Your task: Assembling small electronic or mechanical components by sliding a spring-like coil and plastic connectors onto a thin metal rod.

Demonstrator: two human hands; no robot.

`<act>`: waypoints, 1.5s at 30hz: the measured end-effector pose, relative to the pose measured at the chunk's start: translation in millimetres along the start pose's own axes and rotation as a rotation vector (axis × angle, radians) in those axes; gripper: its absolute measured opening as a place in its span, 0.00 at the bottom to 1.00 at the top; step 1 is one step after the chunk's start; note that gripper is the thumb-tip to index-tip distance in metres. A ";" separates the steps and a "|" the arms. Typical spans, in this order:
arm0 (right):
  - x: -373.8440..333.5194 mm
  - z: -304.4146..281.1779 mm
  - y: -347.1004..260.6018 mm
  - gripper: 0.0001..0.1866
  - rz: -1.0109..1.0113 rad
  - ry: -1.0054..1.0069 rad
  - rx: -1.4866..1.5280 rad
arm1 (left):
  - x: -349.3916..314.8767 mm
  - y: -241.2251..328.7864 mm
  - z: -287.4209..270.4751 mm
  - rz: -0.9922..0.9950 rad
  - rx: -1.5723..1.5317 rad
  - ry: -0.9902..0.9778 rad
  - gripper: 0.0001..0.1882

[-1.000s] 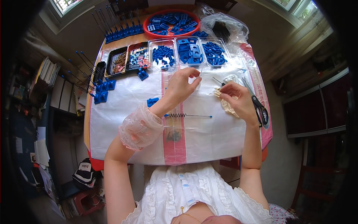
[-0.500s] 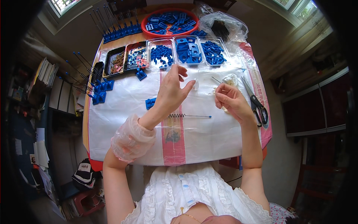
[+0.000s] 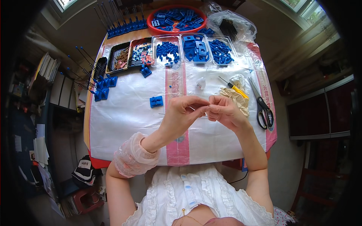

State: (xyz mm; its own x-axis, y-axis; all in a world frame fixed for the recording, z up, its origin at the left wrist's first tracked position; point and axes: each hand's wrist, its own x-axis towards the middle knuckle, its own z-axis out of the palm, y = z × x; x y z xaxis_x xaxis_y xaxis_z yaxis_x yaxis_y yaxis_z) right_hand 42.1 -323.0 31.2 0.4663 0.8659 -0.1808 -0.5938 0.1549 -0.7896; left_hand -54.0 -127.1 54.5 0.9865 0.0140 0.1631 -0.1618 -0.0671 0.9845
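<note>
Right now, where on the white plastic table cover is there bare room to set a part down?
Bare: the white plastic table cover's left half, between the small blue plastic block and the near edge. Crowded: the far edge with clear trays of blue parts, and the right side around the black-handled scissors and yellow-handled screwdriver.

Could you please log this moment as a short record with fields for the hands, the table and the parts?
left hand: fingertips pinched together, meeting the right hand above the table
right hand: pinching a small item, too small to identify
table cover: white plastic sheet
nearest loose part: blue plastic block
tools: scissors, yellow-handled screwdriver
storage: clear trays, red basin
</note>
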 end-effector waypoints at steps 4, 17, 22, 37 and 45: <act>1.5 3.4 5.8 0.10 0.039 -0.014 0.033 | -7.8 -5.1 -4.6 0.027 0.030 0.006 0.08; 8.2 2.6 19.9 0.10 0.171 -0.098 0.185 | -20.8 -13.6 -9.2 0.121 0.157 0.013 0.07; 8.4 5.6 20.6 0.09 0.207 -0.050 0.187 | -22.4 -16.3 -11.6 0.309 0.379 0.028 0.08; 3.9 23.5 28.4 0.11 -0.034 0.309 -0.229 | -32.7 -18.2 -13.4 0.602 0.969 -0.037 0.24; 5.0 25.6 28.4 0.10 0.028 0.294 -0.099 | -31.5 -24.6 -16.9 0.588 0.851 -0.038 0.21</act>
State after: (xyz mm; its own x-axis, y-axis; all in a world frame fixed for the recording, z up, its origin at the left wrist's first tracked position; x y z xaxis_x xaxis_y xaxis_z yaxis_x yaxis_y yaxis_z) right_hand 10.8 -302.1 23.0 0.6291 0.6922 -0.3538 -0.5493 0.0737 -0.8324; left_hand -81.5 -109.1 26.3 0.7595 -0.2795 0.5874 -0.5621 -0.7365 0.3763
